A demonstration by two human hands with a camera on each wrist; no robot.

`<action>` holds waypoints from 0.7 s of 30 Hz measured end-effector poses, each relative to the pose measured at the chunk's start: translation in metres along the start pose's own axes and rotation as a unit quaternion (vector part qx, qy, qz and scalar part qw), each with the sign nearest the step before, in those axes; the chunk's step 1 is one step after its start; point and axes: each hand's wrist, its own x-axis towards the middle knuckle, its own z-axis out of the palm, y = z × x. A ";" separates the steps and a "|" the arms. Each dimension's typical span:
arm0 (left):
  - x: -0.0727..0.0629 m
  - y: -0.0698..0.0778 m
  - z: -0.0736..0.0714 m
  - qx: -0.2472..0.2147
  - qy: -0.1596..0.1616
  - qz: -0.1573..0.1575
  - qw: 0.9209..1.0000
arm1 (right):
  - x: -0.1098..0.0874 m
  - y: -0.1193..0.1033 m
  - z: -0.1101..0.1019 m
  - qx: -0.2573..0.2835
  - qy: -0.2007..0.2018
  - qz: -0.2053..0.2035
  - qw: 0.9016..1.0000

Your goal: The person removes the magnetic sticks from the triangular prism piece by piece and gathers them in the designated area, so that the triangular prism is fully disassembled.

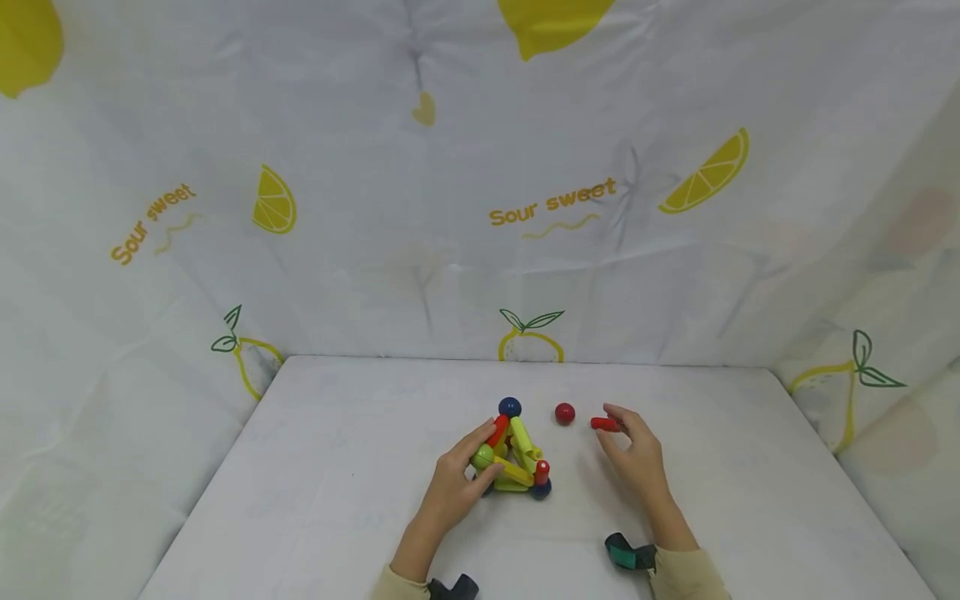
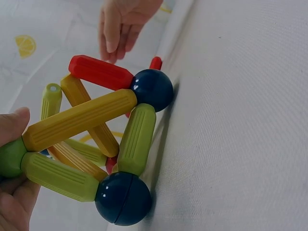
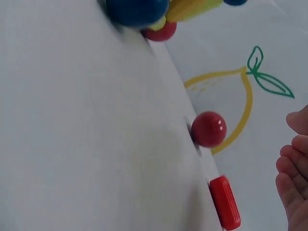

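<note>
Frame pinched at one corner, loose rod below the other hand

The frame (image 1: 513, 472) of rods and balls stands on the table (image 1: 360, 500). The left hand (image 1: 455, 479) pinches its green ball (image 1: 482, 457), thumb on one side and fingers on the other. No other hand supports it, so the likeliest trouble is a partial collapse: a hard squeeze or tug at that corner could twist the joints and pop a rod off its ball. The upright rod (image 2: 101, 72) looks most exposed, since its top end meets nothing; a sideways knock could tip it off the near right blue ball (image 1: 540, 489).

Roughly triangular from above, the frame has no clear long axis; its far blue ball (image 1: 510, 407) points away from the person, toward the curtain (image 1: 375, 275). The upright rod's axis runs upward with some lean.

To the right of the frame sits a red ball (image 1: 565, 413), and past it the loose rod (image 3: 224, 202), lying roughly left to right, one end toward the frame's side. The right hand (image 1: 640, 458) hovers by this rod, fingers softly bent and close together, thumb apart; the right wrist view shows a gap between them. A careless brush could set the red ball rolling, as nothing seems to hold it.
</note>
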 end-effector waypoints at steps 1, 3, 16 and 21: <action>0.000 0.000 0.000 -0.002 0.000 -0.001 1.000 | -0.002 -0.005 0.001 0.002 -0.001 -0.007 1.000; 0.000 0.001 0.000 -0.004 0.001 -0.003 1.000 | -0.005 -0.014 0.005 0.013 -0.005 -0.022 1.000; 0.000 0.000 0.000 0.004 0.002 -0.002 1.000 | -0.018 -0.055 0.030 0.131 -0.070 -0.137 0.979; -0.001 0.000 0.001 -0.003 0.003 -0.005 1.000 | -0.023 -0.062 0.037 0.140 -0.097 -0.137 0.976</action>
